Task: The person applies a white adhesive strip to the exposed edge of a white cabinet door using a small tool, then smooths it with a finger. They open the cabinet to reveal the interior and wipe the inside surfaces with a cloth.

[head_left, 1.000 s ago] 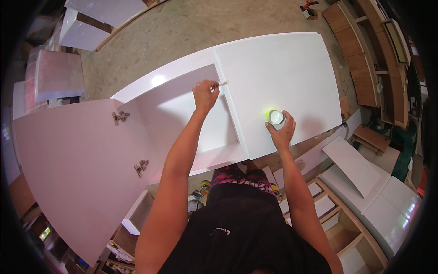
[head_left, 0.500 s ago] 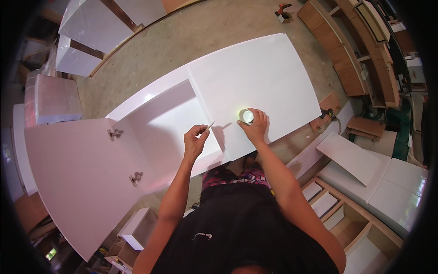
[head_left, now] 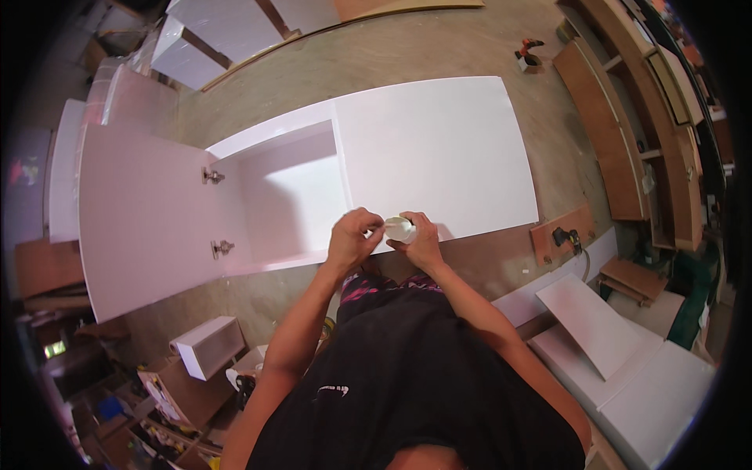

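My right hand (head_left: 423,244) is wrapped round a small white cup (head_left: 400,232), its open mouth facing up. Close beside it, my left hand (head_left: 352,241) pinches a thin pale stick (head_left: 387,225), its far end at the mouth of the cup; I cannot tell how deep it reaches. Both hands are over the near edge of a white cabinet (head_left: 439,149) lying on its back. The cabinet's left door (head_left: 145,223) is swung wide, with two metal hinges (head_left: 212,177) showing along its edge, and the right half is covered by a white panel.
A red and black drill (head_left: 529,52) stands on the floor at the far right. A dark power tool (head_left: 565,238) lies on a brown board to my right. Wooden cabinet frames (head_left: 595,125) line the right side. A white drawer box (head_left: 207,347) is at the lower left.
My hands have come together nearer my body. The stick has gone from apart to the cup's mouth, and the cup has moved left and closer. The view has shifted.
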Demonstrator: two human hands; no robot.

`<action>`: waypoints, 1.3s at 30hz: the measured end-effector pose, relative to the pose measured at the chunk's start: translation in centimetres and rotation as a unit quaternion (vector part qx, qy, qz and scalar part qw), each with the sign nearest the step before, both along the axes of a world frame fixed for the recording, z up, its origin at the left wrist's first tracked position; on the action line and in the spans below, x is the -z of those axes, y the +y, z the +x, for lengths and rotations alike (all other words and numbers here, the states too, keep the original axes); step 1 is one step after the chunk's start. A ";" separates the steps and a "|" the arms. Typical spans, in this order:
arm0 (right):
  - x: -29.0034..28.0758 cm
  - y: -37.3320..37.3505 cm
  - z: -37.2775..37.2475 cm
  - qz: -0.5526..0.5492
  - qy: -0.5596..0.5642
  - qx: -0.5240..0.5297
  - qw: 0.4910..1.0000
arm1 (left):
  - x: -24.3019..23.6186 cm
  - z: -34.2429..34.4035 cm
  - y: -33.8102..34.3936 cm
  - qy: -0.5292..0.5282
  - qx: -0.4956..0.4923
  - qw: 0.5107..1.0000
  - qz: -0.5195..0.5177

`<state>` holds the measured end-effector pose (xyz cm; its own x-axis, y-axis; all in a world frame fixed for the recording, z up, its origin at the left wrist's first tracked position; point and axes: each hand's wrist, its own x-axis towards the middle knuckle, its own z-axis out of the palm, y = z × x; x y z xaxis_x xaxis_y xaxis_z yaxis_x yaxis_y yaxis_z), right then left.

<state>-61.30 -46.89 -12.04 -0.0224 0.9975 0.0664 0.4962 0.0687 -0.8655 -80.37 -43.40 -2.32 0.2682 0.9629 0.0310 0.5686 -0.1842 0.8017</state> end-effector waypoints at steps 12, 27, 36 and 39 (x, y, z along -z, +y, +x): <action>-1.1 -3.0 7.0 -0.006 0.036 -0.171 0.985 | -1.0 7.2 -7.5 0.123 -0.029 0.991 0.036; -2.9 -2.9 5.4 -0.056 0.043 -0.102 0.992 | 3.8 -7.0 -16.0 0.039 -0.344 0.921 -0.176; -2.5 -3.7 -0.7 -0.077 0.034 0.004 0.996 | 6.6 -16.8 -13.7 0.025 -0.305 0.941 -0.145; -3.5 -3.8 -4.2 -0.098 0.048 0.024 0.994 | 6.1 -21.8 -12.8 0.025 -0.314 0.939 -0.136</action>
